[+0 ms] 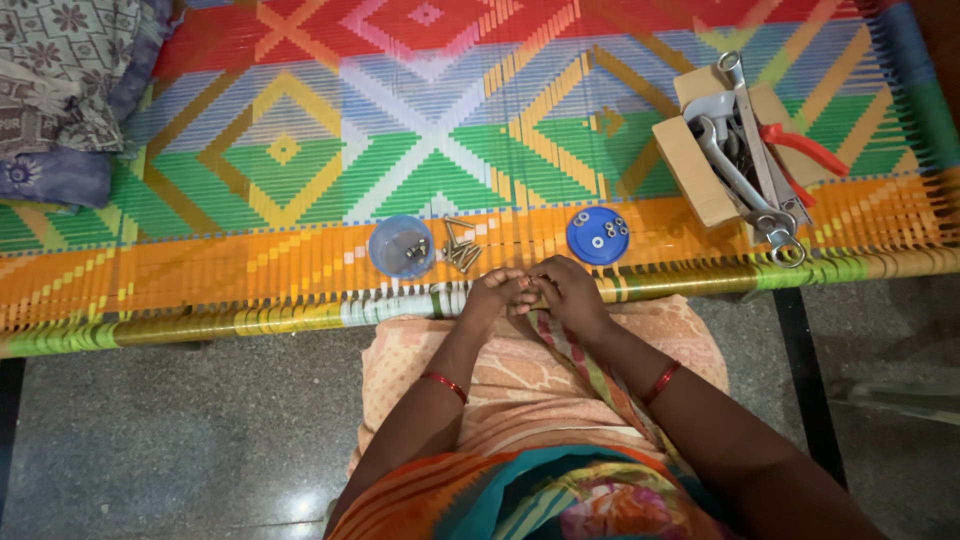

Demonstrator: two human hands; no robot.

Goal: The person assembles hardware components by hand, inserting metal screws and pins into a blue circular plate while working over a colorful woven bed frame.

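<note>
My left hand (pixel 495 297) and my right hand (pixel 565 290) meet fingertip to fingertip at the near edge of the woven cot (pixel 300 270), above my lap. Their fingers are curled around something small between them; what it is stays hidden. Just beyond them lies a small pile of metal bolts (pixel 460 247). A clear blue round container (pixel 401 247) with several metal pieces stands to the left of the pile. A blue lid (pixel 597 236) holding several washers or nuts lies to the right.
A cardboard box (pixel 700 160) with spanners and red-handled pliers (pixel 800 150) sits at the cot's right end. Folded patterned cloth (pixel 60 90) lies at the far left. Grey stone floor (pixel 180 430) stretches under and beside me.
</note>
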